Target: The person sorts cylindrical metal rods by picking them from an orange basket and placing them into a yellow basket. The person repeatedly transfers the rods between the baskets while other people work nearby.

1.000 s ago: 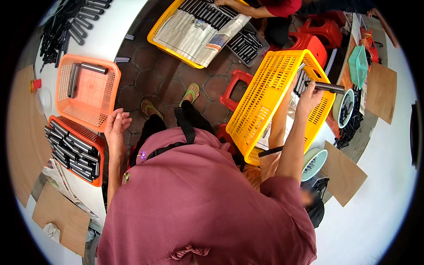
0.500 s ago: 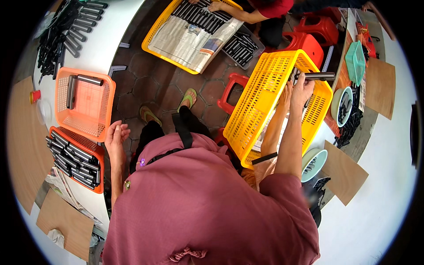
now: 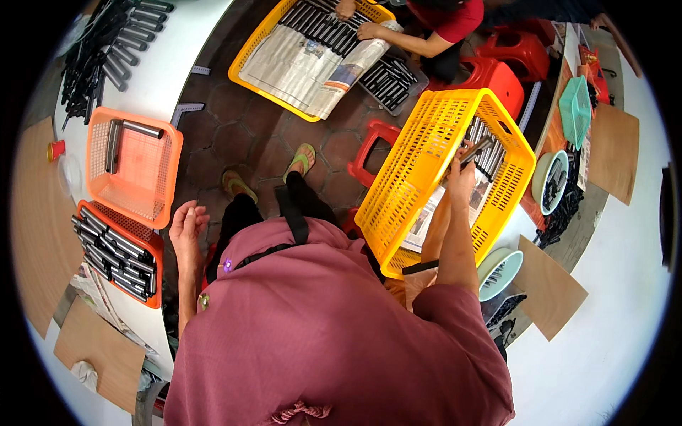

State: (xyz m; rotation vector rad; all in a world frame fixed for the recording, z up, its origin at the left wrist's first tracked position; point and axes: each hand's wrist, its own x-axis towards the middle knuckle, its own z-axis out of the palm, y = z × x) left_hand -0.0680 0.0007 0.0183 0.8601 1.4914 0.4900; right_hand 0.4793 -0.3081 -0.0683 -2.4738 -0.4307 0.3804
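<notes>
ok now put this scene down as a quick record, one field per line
left hand: empty, beside the upper orange basket
right hand: gripping a dark tube at the right yellow crate
right yellow crate: rows of tubes, newspaper, a co-worker's arm reaching in
upper orange basket: two tubes
lower orange basket: piled with tubes
far yellow crate: another co-worker's hands at lined-up tubes

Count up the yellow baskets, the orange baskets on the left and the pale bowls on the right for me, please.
Yellow baskets: 2 (the right-hand yellow basket and the far yellow basket)
Orange baskets: 2 (the lighter basket and the darker basket)
Pale bowls: 2 (the farther bowl and the nearer bowl)
Total: 6
</notes>
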